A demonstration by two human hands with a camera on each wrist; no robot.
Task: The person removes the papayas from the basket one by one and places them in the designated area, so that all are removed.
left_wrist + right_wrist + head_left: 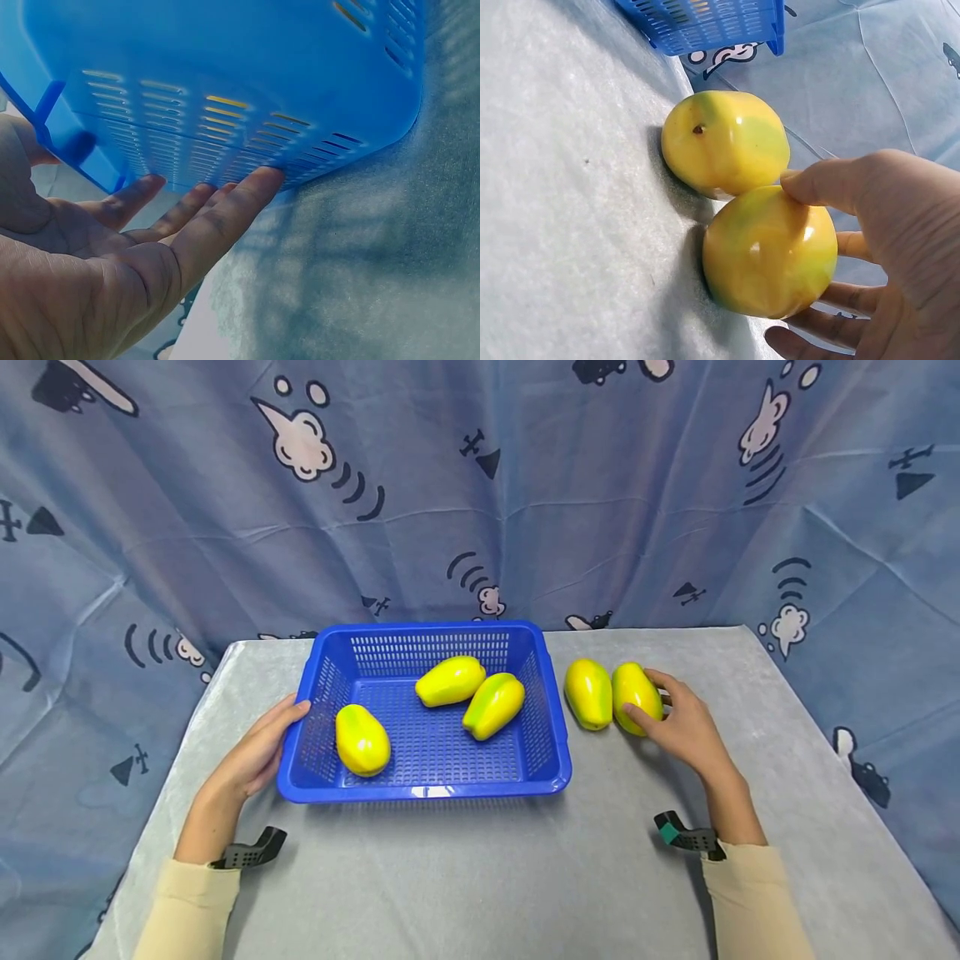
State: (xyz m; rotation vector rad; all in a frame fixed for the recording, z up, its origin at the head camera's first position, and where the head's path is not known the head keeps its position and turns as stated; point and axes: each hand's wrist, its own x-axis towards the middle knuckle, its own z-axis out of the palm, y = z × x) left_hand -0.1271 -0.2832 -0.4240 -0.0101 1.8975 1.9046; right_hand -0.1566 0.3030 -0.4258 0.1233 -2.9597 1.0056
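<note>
A blue plastic basket [480, 792] with slotted walls stands on the table. My left hand [251, 756] holds its left side, thumb over the rim and fingers against the outer wall [180, 150]. Inside lie three yellow-green papayas: one papaya [362, 741] at the left, another papaya [450, 682] and a third papaya [495, 707] close together at the right. To the right of the basket, my right hand [690, 727] grips a papaya [769, 255] between thumb and fingers. That fruit touches a neighbouring papaya [724, 142] on its left.
A grey-white cloth [480, 877] covers the table under the basket and fruit. Behind the table's far edge hangs a blue patterned curtain [420, 552]. Dark bands sit on both wrists, the left band [251, 850] and the right band [686, 835].
</note>
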